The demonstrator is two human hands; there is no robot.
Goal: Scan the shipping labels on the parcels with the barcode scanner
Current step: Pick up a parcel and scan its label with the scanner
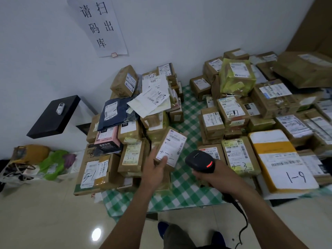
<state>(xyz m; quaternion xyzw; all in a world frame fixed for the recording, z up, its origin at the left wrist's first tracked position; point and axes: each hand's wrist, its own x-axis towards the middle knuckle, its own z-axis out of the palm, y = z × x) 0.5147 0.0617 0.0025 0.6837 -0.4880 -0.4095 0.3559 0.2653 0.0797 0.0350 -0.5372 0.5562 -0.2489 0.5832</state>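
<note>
Mid table [186, 191] near front edge | left hand [154, 170] pinches small parcel [171, 145] by its bottom edge, prob light n stiff | right hand [208, 176] grips scanner [198, 161]

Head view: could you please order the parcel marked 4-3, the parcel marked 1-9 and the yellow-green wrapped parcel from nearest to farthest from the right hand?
1. The parcel marked 4-3, just right of the right hand gripping the scanner.
2. The parcel marked 1-9, farther right, near edge.
3. The yellow-green wrapped parcel, at the back on the right pile.
</note>
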